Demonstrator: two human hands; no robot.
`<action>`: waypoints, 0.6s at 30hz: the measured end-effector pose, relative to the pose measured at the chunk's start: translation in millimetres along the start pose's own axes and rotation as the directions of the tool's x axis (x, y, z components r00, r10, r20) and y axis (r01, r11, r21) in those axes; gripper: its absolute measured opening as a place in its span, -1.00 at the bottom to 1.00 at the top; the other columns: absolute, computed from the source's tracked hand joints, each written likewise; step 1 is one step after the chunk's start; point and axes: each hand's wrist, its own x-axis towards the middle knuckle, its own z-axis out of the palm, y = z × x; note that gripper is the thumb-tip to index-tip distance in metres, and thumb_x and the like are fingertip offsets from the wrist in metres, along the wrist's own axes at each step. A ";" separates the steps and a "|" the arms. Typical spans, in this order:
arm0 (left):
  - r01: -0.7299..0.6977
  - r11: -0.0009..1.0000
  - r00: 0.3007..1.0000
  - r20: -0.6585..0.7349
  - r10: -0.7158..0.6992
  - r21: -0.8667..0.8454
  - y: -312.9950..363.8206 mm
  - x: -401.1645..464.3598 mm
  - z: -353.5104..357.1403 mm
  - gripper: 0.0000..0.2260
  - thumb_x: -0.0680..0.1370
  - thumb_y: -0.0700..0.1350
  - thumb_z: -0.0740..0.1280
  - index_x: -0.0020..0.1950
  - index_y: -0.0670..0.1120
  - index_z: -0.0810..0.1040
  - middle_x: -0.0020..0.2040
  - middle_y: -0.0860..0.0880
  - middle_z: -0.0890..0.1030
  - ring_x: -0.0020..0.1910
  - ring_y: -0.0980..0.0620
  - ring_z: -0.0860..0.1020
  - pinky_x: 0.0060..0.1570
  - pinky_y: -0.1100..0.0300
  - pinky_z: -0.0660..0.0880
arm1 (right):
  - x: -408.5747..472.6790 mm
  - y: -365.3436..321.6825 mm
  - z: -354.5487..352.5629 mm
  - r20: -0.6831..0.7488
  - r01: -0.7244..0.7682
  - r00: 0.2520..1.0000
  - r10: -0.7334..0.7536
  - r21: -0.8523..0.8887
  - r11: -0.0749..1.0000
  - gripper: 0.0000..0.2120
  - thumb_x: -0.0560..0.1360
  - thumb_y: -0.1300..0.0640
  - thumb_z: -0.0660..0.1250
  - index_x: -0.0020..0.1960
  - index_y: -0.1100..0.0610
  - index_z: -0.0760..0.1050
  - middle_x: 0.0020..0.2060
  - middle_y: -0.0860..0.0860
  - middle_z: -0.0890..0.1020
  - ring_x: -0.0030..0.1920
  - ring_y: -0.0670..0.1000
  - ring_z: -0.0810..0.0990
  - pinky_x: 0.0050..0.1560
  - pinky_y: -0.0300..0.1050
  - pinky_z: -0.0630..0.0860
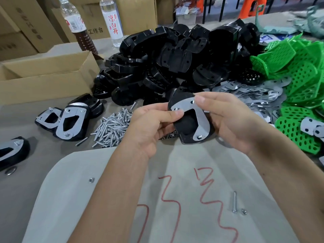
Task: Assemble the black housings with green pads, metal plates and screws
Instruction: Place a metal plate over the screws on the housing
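I hold one black housing (186, 123) above the table, a metal plate (201, 118) lying on its face with screw ends showing in its holes. My left hand (150, 123) pinches the housing's left corner, thumb on the plate. My right hand (228, 118) grips the right side, its thumb pressing the plate's top corner. A heap of black housings (175, 58) lies behind, loose metal plates (249, 93) to the right, green pads (301, 71) at far right. A pile of screws (112, 127) sits left of my hands.
Finished assemblies (70, 121) lie at the left, another (12, 151) near the left edge. An open cardboard box (47, 78) stands behind them, two bottles (112, 20) beyond. A pale board (175, 207) with red marks carries a loose screw (234, 202) and nuts (91, 180).
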 end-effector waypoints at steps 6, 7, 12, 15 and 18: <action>-0.044 0.998 0.998 -0.055 0.041 -0.051 4.9 -1.4 1.6 -0.62 0.32 -0.26 0.54 0.13 -0.24 0.65 -0.08 -0.09 0.74 -0.24 0.09 0.68 -0.26 0.30 0.58 | 0.9 0.5 -6.5 0.094 -0.022 0.996 0.010 0.127 0.992 -0.66 0.63 0.15 0.26 0.36 0.14 0.62 0.24 0.20 0.69 0.15 0.21 0.71 0.13 0.23 0.66; -0.051 0.997 0.995 -0.092 0.045 -0.062 4.1 -0.8 2.5 -0.67 0.37 -0.31 0.55 0.10 -0.23 0.62 -0.07 -0.11 0.74 -0.24 0.07 0.69 -0.26 0.29 0.59 | 1.9 1.8 -5.6 0.086 -0.023 0.996 0.010 0.151 0.988 -0.65 0.63 0.16 0.26 0.36 0.17 0.61 0.24 0.22 0.68 0.16 0.21 0.71 0.13 0.17 0.68; -0.104 0.994 0.983 -0.155 0.099 -0.024 0.3 1.5 2.8 -0.79 0.47 -0.24 0.55 0.03 -0.16 0.59 -0.11 -0.06 0.73 -0.23 0.06 0.69 -0.27 0.28 0.58 | 3.8 4.6 -4.3 0.090 -0.037 0.996 0.017 0.227 0.973 -0.59 0.56 0.09 0.32 0.34 0.23 0.62 0.26 0.24 0.67 0.19 0.22 0.68 0.11 0.07 0.67; -0.145 0.989 0.976 -0.159 0.149 0.032 -0.6 1.7 2.6 -0.80 0.44 -0.21 0.58 -0.02 -0.11 0.61 -0.13 -0.03 0.72 -0.17 0.05 0.67 -0.12 0.19 0.58 | 3.2 2.9 -5.0 0.095 -0.025 0.995 0.003 0.229 0.973 -0.61 0.55 0.14 0.34 0.34 0.24 0.61 0.24 0.28 0.67 0.13 0.20 0.70 0.05 0.02 0.68; -0.198 0.978 0.963 -0.170 0.207 0.066 -1.6 0.6 4.3 -0.78 0.41 -0.24 0.59 -0.02 -0.11 0.63 -0.09 -0.11 0.74 -0.05 -0.07 0.69 0.20 -0.07 0.59 | 3.7 4.6 -5.8 0.091 -0.026 0.996 0.004 0.241 0.970 -0.65 0.53 0.19 0.36 0.30 0.19 0.64 0.16 0.21 0.71 0.05 0.14 0.73 -0.01 0.00 0.69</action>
